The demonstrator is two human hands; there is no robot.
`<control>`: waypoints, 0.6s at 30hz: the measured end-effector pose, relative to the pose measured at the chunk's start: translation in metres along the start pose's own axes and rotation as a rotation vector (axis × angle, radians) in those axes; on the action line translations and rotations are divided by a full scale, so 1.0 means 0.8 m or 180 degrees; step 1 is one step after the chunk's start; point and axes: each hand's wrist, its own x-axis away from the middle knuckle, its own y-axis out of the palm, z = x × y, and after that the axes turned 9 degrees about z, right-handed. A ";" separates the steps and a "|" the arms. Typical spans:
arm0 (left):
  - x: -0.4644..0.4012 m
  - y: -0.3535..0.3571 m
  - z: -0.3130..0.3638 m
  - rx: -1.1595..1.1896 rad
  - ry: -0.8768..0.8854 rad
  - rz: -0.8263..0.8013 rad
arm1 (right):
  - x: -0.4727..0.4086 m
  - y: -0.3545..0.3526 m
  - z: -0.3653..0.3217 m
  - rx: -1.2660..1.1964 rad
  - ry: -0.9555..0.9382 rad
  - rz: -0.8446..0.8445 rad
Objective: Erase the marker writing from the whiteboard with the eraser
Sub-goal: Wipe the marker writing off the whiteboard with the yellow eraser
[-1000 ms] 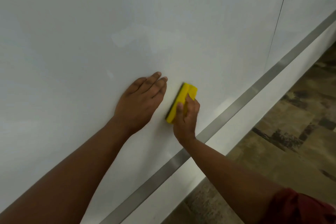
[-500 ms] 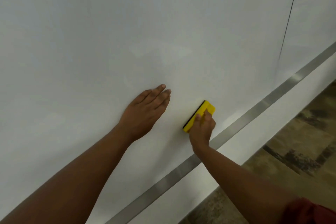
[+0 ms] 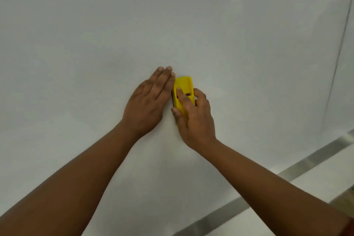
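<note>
While the left hand (image 3: 148, 103) is laid flat with straight fingers on the whiteboard (image 3: 229, 53), mid-frame, the yellow eraser (image 3: 183, 87) is gripped by the right hand (image 3: 194, 119). Its fingers are curled round it, just beside the left.

— How does the left hand (image 3: 148, 101) lie?

— Flat, palm forward, fingers straight and pressed close together, tips pointing up and a little to the right. The bare left forearm runs down from it to the lower left corner.

— And the right hand (image 3: 193, 119)?

— Just beside the left, their fingers nearly touching. Its fingers curl round the yellow rectangular plastic eraser (image 3: 183, 88): thumb along the left edge, index finger laid over the back, the others wrapped round the right side, as far as the blur lets me tell.

— The right arm?

— Bare, stretched out from the lower right corner, wrist bent slightly inward toward the left hand.
</note>
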 end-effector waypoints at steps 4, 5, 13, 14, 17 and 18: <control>-0.018 -0.046 -0.059 -0.0226 -0.0424 0.0392 | -0.059 -0.009 -0.019 0.0347 -0.0841 -0.0110; -0.021 -0.059 -0.072 -0.0268 -0.0461 0.0411 | -0.079 -0.012 -0.024 0.0403 -0.0948 -0.0014; -0.051 -0.156 -0.196 -0.0486 -0.0818 0.0766 | -0.282 -0.002 -0.144 0.0431 -0.0704 0.0847; -0.057 -0.167 -0.211 -0.0502 -0.0876 0.0841 | -0.303 0.003 -0.164 0.0407 -0.0677 0.0898; -0.069 -0.195 -0.250 -0.0439 -0.1143 0.1076 | -0.343 0.022 -0.219 0.0410 -0.0745 0.1013; -0.071 -0.202 -0.259 -0.0389 -0.1226 0.1197 | -0.349 0.028 -0.236 0.0408 -0.0840 0.1038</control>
